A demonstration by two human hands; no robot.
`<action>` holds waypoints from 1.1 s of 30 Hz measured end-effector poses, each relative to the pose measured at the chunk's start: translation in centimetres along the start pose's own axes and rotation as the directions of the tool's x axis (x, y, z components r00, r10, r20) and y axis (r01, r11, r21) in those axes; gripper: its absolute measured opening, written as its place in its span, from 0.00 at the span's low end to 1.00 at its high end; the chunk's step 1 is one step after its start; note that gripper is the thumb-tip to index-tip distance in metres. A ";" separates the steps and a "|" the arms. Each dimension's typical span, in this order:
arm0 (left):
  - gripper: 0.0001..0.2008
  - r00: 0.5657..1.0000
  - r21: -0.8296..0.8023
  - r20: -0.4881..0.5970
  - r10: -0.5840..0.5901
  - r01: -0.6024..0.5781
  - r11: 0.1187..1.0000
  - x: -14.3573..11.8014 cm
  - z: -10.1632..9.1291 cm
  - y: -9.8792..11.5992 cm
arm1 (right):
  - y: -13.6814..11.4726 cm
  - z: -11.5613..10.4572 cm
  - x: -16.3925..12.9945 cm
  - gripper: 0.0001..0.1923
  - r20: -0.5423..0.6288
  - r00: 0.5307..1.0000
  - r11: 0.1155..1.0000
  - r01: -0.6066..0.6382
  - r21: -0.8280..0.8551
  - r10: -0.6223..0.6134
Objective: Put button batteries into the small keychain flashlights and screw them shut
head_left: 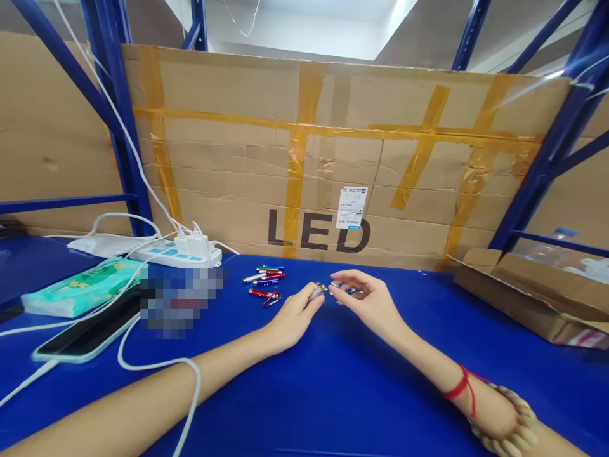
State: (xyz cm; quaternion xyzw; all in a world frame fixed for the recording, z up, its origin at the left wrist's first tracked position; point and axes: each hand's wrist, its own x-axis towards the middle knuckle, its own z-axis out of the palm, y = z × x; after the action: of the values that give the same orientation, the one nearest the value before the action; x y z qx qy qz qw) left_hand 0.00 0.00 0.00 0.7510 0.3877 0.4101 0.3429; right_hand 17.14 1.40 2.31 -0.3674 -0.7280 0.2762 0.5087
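Blue racking [547,165] (taped cardboard [333,158] behind)

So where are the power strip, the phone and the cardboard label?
power strip [164,255], head view, on its white top face.
phone [88,333], head view, middle of its dark screen.
label [351,207], head view, centre of the white sticker.

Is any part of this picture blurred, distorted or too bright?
Head view: a pixelated patch hides something left of the small flashlights; the rack beams bow from lens distortion; the ceiling light is overexposed; both hands stay fairly sharp.
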 end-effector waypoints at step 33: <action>0.08 0.971 0.394 0.168 0.170 -0.224 0.891 -1.3 0.1 0.7 | -0.7 -1.9 0.7 0.07 0.370 0.899 0.966 -0.259 0.016 0.235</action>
State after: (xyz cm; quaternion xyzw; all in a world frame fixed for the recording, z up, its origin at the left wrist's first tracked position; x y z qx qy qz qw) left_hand -0.17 -1.45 0.04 0.8665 0.3638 0.3030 0.1584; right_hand 18.59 1.65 3.87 -0.3822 -0.7480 0.4252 0.3371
